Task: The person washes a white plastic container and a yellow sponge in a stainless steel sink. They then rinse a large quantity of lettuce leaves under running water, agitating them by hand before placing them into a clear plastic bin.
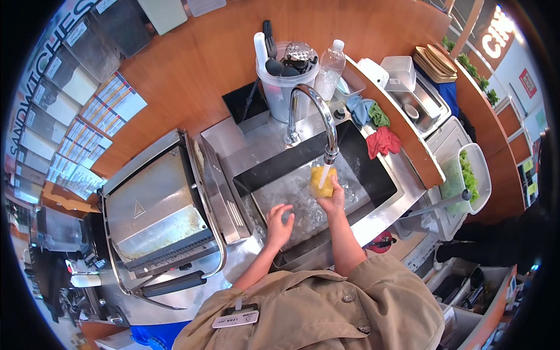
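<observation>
Water runs from the chrome gooseneck faucet (332,131) onto a yellow sponge (323,181) that my right hand (333,197) grips over the sink. My left hand (280,224) hovers at the sink's near left part with its fingers apart and nothing in it. Below both hands, a flat metal tray or sheet (280,183) lies in the dark sink basin (378,175), wet and covered with water and some suds. How deep the water stands cannot be told.
A contact grill (153,205) with a bar handle stands left of the sink. Behind the faucet are a clear bucket of utensils (284,92), a black bin (247,107) and a plastic bottle (330,65). Blue, green and red cloths (384,142) lie right. A person in dark clothes stands far right.
</observation>
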Available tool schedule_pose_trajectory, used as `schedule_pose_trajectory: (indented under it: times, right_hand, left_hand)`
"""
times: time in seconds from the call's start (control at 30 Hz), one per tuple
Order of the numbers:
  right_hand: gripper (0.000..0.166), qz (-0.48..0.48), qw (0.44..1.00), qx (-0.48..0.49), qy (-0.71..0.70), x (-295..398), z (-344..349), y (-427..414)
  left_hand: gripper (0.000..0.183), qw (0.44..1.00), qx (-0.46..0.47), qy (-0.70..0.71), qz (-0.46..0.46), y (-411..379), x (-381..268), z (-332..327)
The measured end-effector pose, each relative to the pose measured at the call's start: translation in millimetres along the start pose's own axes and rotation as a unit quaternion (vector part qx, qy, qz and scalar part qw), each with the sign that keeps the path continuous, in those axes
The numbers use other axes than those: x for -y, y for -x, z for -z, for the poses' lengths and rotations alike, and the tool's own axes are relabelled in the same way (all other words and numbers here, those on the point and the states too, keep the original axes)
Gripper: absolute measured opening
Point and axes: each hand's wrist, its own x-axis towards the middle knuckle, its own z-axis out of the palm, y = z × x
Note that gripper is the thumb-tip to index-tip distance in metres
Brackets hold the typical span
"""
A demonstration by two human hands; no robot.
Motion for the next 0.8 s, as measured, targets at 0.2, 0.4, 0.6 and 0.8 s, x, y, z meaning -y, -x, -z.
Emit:
schedule_pose_trajectory:
  times: [0.2, 0.4, 0.6, 0.8]
  right_hand:
    - [0.044, -0.046, 0.995, 0.049, -0.071, -2.7, 8.3, 0.4]
    - [0.046, -0.129, 0.985, 0.034, -0.113, -7.4, -7.4, 11.1]
    - [0.036, -0.148, 0.974, 0.079, -0.152, -14.4, 32.7, -4.8]
    - [0.042, -0.26, 0.961, -0.091, 0.02, -106.6, -0.9, -33.0]
  left_hand:
    - [0.019, 0.997, 0.062, 0.02, -0.046, 25.6, -10.3, 39.4]
    - [0.012, 0.991, 0.099, -0.022, -0.087, 35.3, -10.3, 39.1]
    - [0.009, 0.993, 0.064, 0.017, -0.098, 35.3, -7.8, 38.2]
    - [0.008, 0.992, 0.046, 0.006, -0.118, 36.1, -5.6, 38.2]
